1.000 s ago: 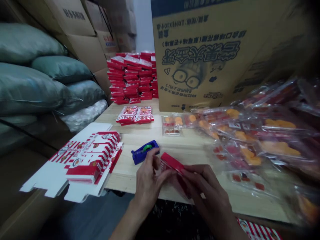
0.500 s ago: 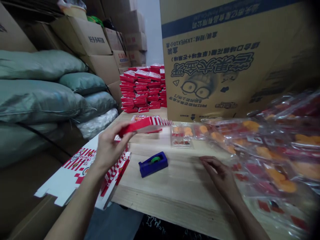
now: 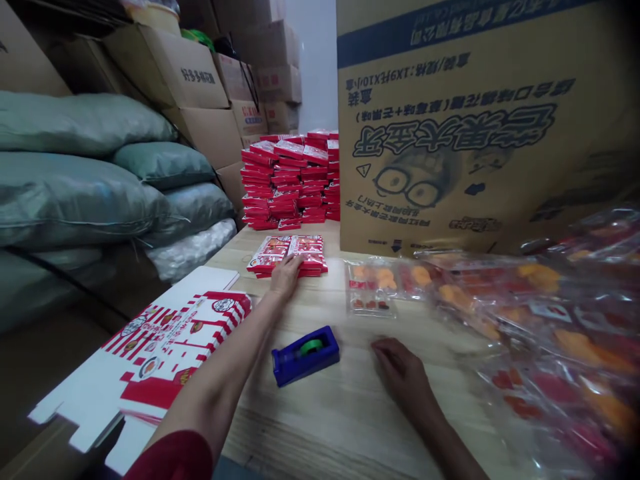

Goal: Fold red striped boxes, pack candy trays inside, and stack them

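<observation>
My left hand lies on a low stack of red-and-white printed boxes near the back of the wooden table, and nothing shows gripped in it. My right hand rests on the bare wood with its fingers loosely curled, empty. A blue tape dispenser with a green core sits between my hands. To the right of my right hand lie clear plastic bags of orange and red pieces. Flat, unfolded box blanks in red and white are piled under my left forearm.
A tall block of stacked red boxes stands at the table's far end, next to a large upright printed carton. Grey-green sacks and more cardboard cartons fill the left side. The table's left edge drops beside the blanks.
My left hand has moved forward and no longer holds the red box, which appears to sit on the low stack. My right hand has shifted slightly left. The view has turned slightly.
</observation>
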A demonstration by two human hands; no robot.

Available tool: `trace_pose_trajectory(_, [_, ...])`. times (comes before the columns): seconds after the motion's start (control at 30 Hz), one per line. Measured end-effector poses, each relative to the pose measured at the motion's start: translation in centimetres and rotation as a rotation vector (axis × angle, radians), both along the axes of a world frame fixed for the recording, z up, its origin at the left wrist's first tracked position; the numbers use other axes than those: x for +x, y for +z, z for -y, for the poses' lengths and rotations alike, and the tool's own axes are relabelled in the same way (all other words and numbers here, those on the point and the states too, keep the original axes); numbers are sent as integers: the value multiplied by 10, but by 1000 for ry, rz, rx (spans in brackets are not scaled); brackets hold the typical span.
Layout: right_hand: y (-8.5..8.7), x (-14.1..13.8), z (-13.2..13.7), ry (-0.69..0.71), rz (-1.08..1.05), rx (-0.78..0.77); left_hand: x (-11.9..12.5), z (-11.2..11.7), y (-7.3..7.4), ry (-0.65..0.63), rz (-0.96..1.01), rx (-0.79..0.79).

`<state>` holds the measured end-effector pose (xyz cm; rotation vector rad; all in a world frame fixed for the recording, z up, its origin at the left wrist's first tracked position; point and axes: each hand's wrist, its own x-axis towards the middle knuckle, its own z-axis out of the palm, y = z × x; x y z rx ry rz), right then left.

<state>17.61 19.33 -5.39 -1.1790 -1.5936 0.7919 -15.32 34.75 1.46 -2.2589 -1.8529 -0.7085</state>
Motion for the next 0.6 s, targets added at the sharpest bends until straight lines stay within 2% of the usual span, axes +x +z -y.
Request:
trace_pose_trajectory(0.07, [7,-1,-12,-22,-34,-13,1,5,-9,37,3,-54])
trace_pose_trajectory(0.13, [17,-11,-34,-7,-85,-17,2,6,-9,80,10,-95])
trace_pose_trajectory(0.2, [26,-28,-67,44,-119,-26,-2,0,3,152,31,-108])
trace_pose_trajectory(0.27, [33,-51,-108,87,-159,-55,-14,-12,20,279,73,-105])
trace_pose_trajectory(0.37, [37,-86,-173,118,-208,-115,-48,-37,46,526,164,-157])
trace_pose_trajectory(0.43, [35,-106,-211,128,-222,-167,-73,-53,53,654,227,-258])
trace_pose_trajectory(0.53, [27,-131,-250,168,-230,-243,-102,-72,45,738,307,-448])
trace_pose_trajectory(0.6, [19,-149,-263,220,-240,-269,-114,-82,34,750,351,-557])
